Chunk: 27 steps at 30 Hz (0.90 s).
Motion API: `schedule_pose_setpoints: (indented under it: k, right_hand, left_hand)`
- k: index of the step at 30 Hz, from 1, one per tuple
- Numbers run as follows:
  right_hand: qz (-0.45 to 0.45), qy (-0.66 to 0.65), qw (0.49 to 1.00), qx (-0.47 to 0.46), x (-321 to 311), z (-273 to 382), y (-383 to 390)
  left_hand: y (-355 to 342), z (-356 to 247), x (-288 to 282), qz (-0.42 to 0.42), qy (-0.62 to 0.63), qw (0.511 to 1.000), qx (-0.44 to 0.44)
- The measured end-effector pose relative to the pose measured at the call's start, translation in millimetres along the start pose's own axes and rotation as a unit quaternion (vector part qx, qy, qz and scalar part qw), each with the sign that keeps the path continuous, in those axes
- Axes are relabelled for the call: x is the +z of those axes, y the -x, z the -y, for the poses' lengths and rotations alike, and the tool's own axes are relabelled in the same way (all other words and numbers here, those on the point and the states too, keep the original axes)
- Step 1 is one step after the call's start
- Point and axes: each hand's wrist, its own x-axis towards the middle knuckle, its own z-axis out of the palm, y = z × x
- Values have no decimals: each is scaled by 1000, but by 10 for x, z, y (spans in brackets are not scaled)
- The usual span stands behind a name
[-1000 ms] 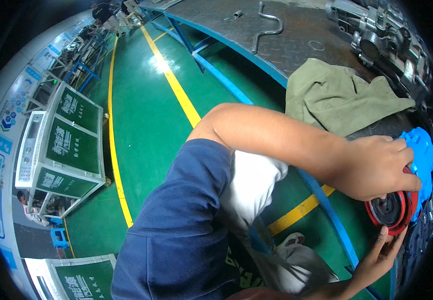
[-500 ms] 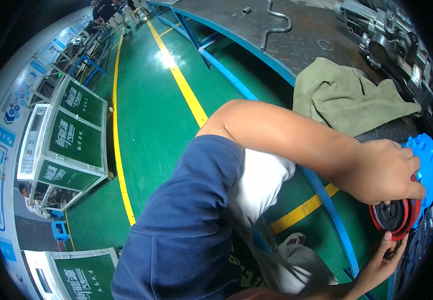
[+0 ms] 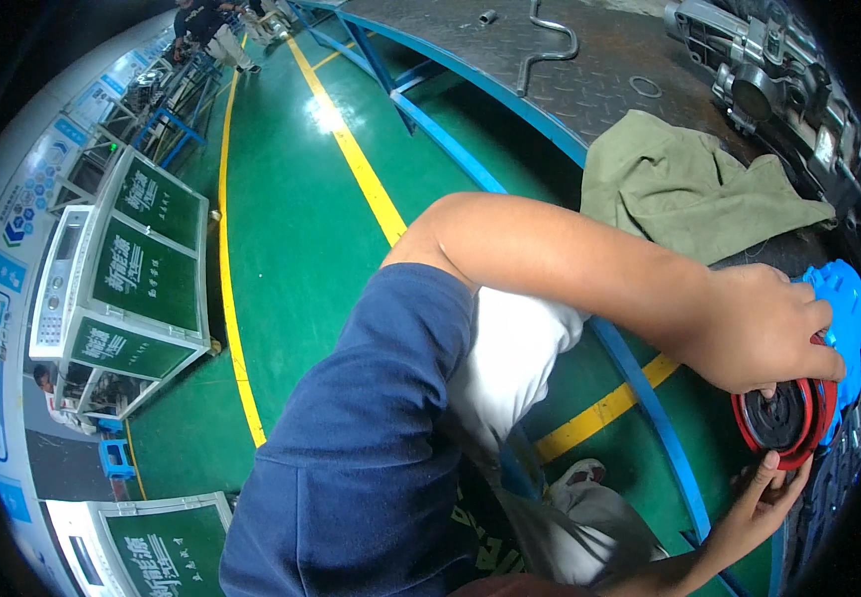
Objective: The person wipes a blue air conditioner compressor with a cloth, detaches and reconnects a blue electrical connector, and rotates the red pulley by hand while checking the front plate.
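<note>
A round part with a red rim and a black ridged disc inside it is held at the right, by the bench edge. My left hand reaches over it from above, closed, with fingertips on the black disc and the upper red rim. From below, my right hand pinches the lower red rim with its thumb and fingers. What the part is for cannot be made out. Right behind my left hand lies a bright blue moulded piece, partly hidden by the hand and the round part.
An olive cloth lies on the dark metal bench. Beyond it are a bent metal rod, a thin ring, a small socket and metal assemblies. Green-panelled cabinets stand left; people are far off.
Both hands keep their hold, and my left hand has shifted slightly. The black disc shows a little more. A person in the far background has come further into view.
</note>
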Motion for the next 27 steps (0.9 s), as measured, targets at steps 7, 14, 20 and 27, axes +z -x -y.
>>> schedule_pose_setpoints:
  k: [7,14,20,27]
  right_hand:
    - [57,-90,994,38,269,264,66]
    - [-7,-82,996,37,66,181,86]
    - [4,-32,999,35,53,36,7]
    - [-30,47,996,-69,-49,227,16]
  left_hand:
    - [122,-158,-235,52,-68,988,-130]
    - [28,-100,-171,44,-34,997,-49]
    - [30,-69,-174,48,-27,996,-65]
    - [42,-98,-165,56,-40,995,-67]
